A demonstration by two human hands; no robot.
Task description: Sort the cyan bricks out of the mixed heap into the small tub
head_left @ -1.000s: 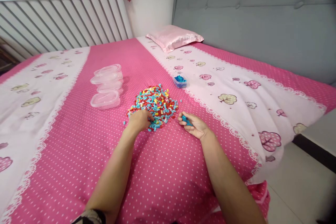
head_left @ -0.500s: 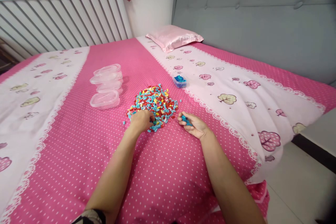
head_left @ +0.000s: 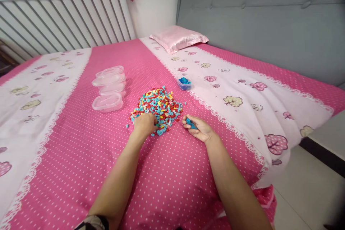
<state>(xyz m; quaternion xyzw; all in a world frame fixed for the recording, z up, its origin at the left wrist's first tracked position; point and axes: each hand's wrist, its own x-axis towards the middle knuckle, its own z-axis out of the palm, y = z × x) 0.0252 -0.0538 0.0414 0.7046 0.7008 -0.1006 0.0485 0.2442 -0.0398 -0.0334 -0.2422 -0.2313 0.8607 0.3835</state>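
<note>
A heap of small red, light blue and yellow pieces (head_left: 159, 105) lies on the pink dotted bedspread (head_left: 167, 172). My left hand (head_left: 144, 123) rests at the heap's near edge, knuckles up, fingers curled into the pieces; what they pinch is hidden. To the right of the heap, my right hand (head_left: 198, 128) lies palm up, fingers cupped round several dark blue pieces (head_left: 191, 123). A small clear tub (head_left: 184, 82) holding dark blue pieces stands beyond the heap to the right.
Several empty clear plastic tubs (head_left: 109, 88) sit in a row left of the heap. A pink pillow (head_left: 178, 38) lies by the grey padded headboard (head_left: 258, 18). A slatted white radiator (head_left: 59, 21) runs along the far side. The bed's edge and the floor (head_left: 309, 190) are at right.
My left hand has shifted slightly within the near edge of the heap. The right hand stays cupped in the same place.
</note>
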